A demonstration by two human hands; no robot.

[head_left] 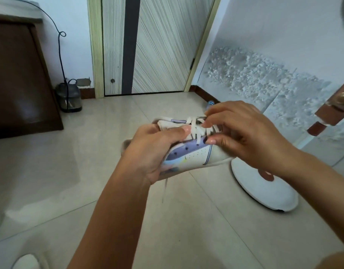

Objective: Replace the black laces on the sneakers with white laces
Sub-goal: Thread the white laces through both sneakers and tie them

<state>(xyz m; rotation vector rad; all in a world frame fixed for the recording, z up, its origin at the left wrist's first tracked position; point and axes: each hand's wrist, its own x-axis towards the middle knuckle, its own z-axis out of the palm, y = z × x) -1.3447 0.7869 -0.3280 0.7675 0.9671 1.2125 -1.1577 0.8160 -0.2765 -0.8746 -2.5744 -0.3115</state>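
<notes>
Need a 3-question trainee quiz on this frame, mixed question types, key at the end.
1. True or false: the sneaker rests on the floor.
2. Which hand grips the sneaker's heel end? A) left hand B) right hand C) neither
3. Fill in: the lace already crossed through the eyelets is ____ in colour.

Key
1. False: both hands hold it above the floor tiles.
2. A: the left hand wraps the heel end, thumb on top; the right hand pinches the white lace near the toe end.
3. White; one loose end hangs below the left hand. No black lace shows.
</notes>
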